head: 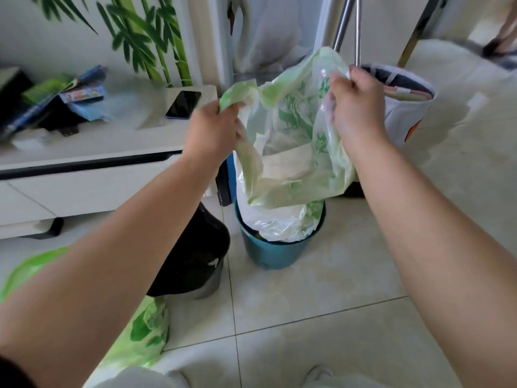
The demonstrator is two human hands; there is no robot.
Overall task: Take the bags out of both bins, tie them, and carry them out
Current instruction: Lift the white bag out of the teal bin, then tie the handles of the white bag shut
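A pale green printed plastic bag (pixel 291 152) is lifted partly out of the teal bin (pixel 277 252) on the tiled floor. My left hand (pixel 211 131) grips the bag's left handle and my right hand (pixel 356 107) grips its right handle, holding the mouth spread wide. The bag's bottom still sits inside the bin, along with clear and white plastic. To the left stands a second bin lined with a black bag (pixel 195 253), partly hidden behind my left forearm.
A white low cabinet (pixel 92 175) at left carries a phone (pixel 183 104), booklets and clutter. Another green bag (pixel 142 334) lies on the floor near my left elbow. A white fabric basket (pixel 407 107) and metal poles (pixel 347 26) stand behind the teal bin.
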